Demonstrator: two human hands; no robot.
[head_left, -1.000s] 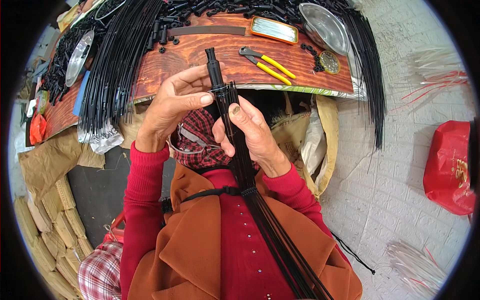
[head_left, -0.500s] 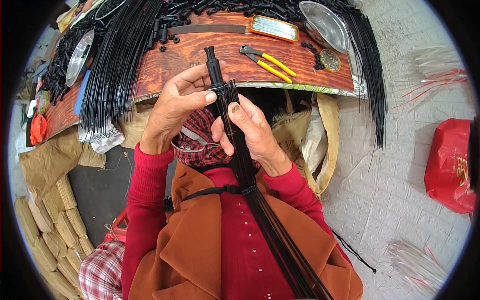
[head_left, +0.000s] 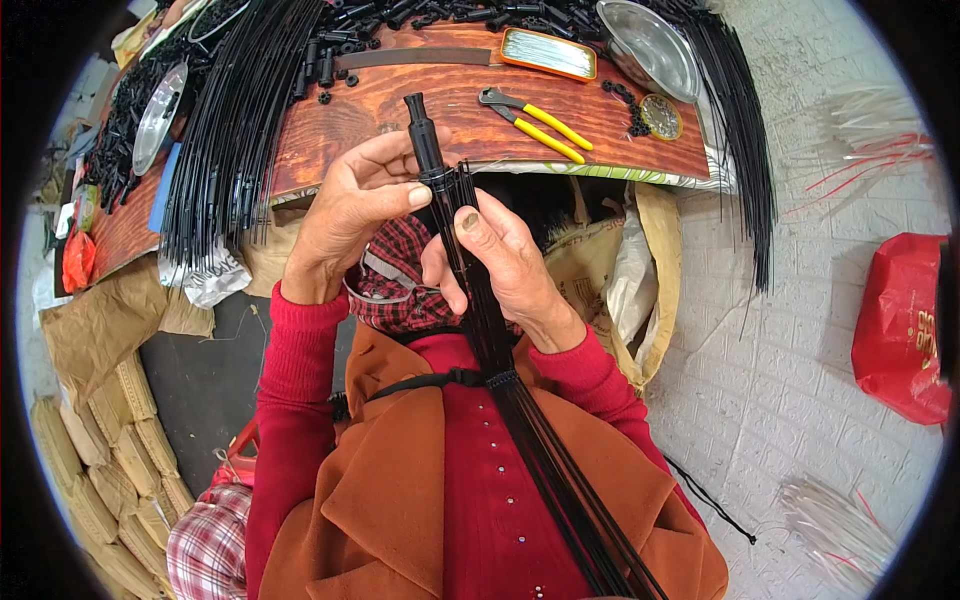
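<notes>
My left hand [head_left: 350, 205] is closed round a stepped black plastic tube [head_left: 424, 140], thumb and fingers at its lower collar. The tube stands nearly upright, tilted a little to the left. Beside and below that collar, a bundle of thin black rods [head_left: 490, 340] is gripped by my right hand [head_left: 505, 250], its thumb lying over them. Some rod ends rise just right of the collar. From there the bundle slants down to the right across my orange-brown garment, with a dark band round it near the chest. How the rods join the tube is too small to make out.
Yellow-handled cutting pliers [head_left: 540, 125] lie on the reddish wooden table [head_left: 420, 100]. Behind them are a tin of thin wires [head_left: 548, 54] and a metal bowl [head_left: 650, 50]. More black rods [head_left: 235, 130] hang over the table edge. A red bag [head_left: 900, 330] stands at right.
The top of the black tube has tipped slightly to the left. Both hands keep their grip in nearly the same place.
</notes>
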